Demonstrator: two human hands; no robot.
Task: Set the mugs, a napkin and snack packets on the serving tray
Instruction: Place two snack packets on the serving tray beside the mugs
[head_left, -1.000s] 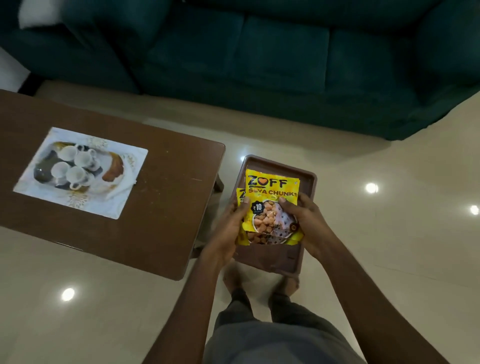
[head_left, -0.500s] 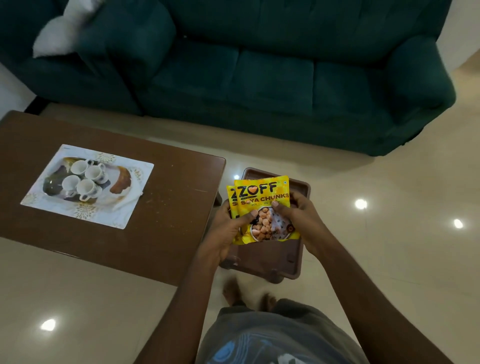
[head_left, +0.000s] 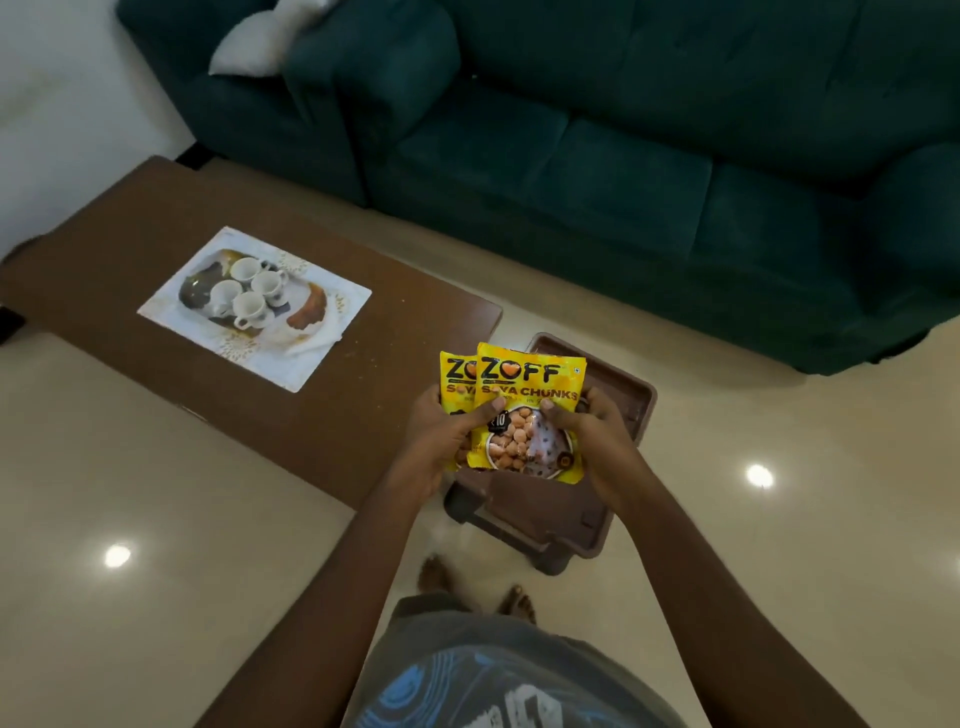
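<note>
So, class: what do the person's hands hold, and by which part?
Two yellow snack packets, fanned: left hand grips their left edge, right hand the front packet's right edge.

4 mugs (head_left: 248, 293), 2 snack pkts (head_left: 524, 415), 1 tray (head_left: 332, 304)

The rear yellow printed foil snack packet (head_left: 456, 387) was largely covered by the front yellow printed foil snack packet (head_left: 527, 410). The brown plastic stool (head_left: 618, 415) was partly obscured by both. The dark green fabric sofa (head_left: 623, 171) was cut off by the upper edge.
</note>
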